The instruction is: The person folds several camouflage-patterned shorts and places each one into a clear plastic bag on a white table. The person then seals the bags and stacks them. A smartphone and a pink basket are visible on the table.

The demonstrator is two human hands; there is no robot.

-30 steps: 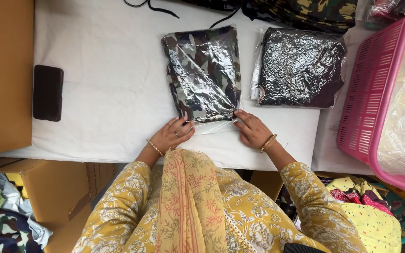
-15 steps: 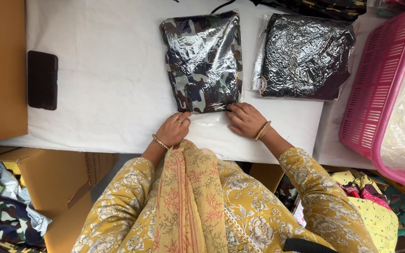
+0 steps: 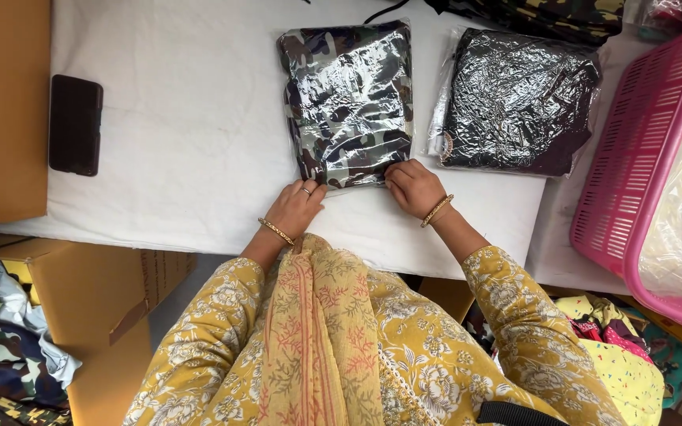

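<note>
Both my hands, left [image 3: 297, 207] and right [image 3: 414, 186], press fingertips on the camo pack's [image 3: 350, 102] near edge, nothing clenched; it looks soft, light, slippery, best pinched at corners.

Your surface [image 3: 199, 118] is white, and the bagged garment [image 3: 349, 102] by its near edge is camouflage in green, grey and dark blue under clear, shiny plastic, while the packet [image 3: 515, 102] towards the right edge is black beneath the same glossy wrap. A black phone [image 3: 75, 124] lies near the left edge beside a brown cardboard box [image 3: 1, 110], and the basket [image 3: 641, 158] off the right edge is bright pink. Your sleeves are mustard yellow with white flowers, your scarf [image 3: 317, 331] paler yellow with red and green sprigs, and your bangles gold.
</note>
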